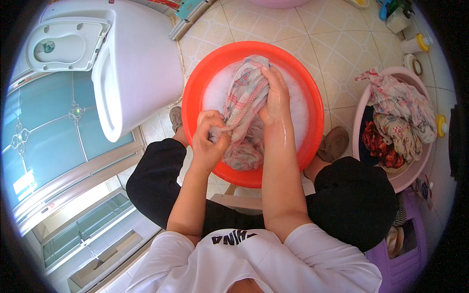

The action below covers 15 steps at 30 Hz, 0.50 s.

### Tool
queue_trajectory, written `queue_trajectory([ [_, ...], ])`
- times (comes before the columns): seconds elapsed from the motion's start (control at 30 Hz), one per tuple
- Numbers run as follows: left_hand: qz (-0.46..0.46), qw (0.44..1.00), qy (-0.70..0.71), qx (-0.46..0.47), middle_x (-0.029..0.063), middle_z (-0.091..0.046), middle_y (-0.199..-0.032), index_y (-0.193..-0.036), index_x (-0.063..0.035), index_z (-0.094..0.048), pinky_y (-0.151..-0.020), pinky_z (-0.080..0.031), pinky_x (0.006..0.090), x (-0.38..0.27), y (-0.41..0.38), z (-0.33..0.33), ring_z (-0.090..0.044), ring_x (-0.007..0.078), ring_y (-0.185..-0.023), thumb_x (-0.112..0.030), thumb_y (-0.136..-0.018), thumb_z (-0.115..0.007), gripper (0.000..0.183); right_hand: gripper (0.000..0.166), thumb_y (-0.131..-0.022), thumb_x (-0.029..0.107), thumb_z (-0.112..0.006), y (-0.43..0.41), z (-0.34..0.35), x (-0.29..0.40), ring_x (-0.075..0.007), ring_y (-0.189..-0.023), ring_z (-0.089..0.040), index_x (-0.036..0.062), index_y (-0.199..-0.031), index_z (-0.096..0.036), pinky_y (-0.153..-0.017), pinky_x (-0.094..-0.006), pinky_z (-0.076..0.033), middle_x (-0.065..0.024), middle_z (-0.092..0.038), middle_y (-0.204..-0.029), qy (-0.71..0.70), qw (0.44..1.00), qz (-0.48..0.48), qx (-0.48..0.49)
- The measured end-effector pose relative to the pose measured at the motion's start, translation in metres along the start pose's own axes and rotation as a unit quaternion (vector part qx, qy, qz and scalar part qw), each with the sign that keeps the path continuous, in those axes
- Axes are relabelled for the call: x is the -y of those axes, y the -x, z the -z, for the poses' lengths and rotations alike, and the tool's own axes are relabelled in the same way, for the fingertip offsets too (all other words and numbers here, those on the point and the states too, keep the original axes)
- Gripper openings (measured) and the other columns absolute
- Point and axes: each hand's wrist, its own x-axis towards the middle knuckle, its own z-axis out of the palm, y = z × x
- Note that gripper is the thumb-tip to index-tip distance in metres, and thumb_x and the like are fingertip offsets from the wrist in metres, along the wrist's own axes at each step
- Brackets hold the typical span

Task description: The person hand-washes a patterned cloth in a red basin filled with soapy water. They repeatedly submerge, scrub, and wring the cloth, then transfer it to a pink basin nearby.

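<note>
A wet, pale cloth (244,99) with a red and blue pattern stretches between my two hands over a red plastic basin (197,88). White suds (216,89) cover the water inside the basin. At the cloth's lower left edge, my left hand (210,137) pinches the fabric between thumb and curled fingers. My right hand (276,97), wet and shiny, grips the cloth's upper right side, with its thumb hidden behind the fabric. Below the hands, a bunched part of patterned cloth (243,155) lies in the basin; whether it is the same piece, I cannot tell.
A pink basin (357,124) heaped with patterned clothes (399,106) stands at the right, beside a purple plastic container (417,234). A white toilet (146,51) is at the upper left. Several bottles stand along the right wall. My knees and shoes flank the red basin.
</note>
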Motion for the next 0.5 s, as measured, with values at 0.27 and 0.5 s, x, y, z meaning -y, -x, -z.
queue_trajectory([
  [0.27, 0.017, 0.998, 0.026, -0.055, 0.0106, -0.054, -0.100, -0.090, -0.0021, -0.056, -0.086, -0.041, 0.0313, -0.016, 0.008, -0.010, -0.054, 0.0230, -0.094, 0.000, -0.075, -0.070, 0.021, 0.031, -0.087, 0.013, -0.054, -0.004, 0.002, 0.000, -0.0200, -0.104, -0.059, 0.0022, -0.115, -0.058, -0.092, -0.0349, -0.046, -0.0087, -0.062, -0.112, -0.080, 0.994, -0.034, 0.062],
  [0.5, 0.088, 0.989, 0.099, -0.070, 0.0079, -0.055, -0.100, -0.094, -0.0017, -0.055, -0.088, -0.040, 0.0285, -0.007, 0.009, -0.008, -0.052, 0.0177, -0.096, -0.008, -0.082, -0.069, 0.020, 0.032, -0.086, 0.010, -0.055, 0.007, -0.009, 0.009, -0.0180, -0.103, -0.058, 0.0004, -0.117, -0.056, -0.092, -0.0332, -0.046, -0.0078, -0.062, -0.111, -0.015, 0.996, -0.019, 0.087],
])
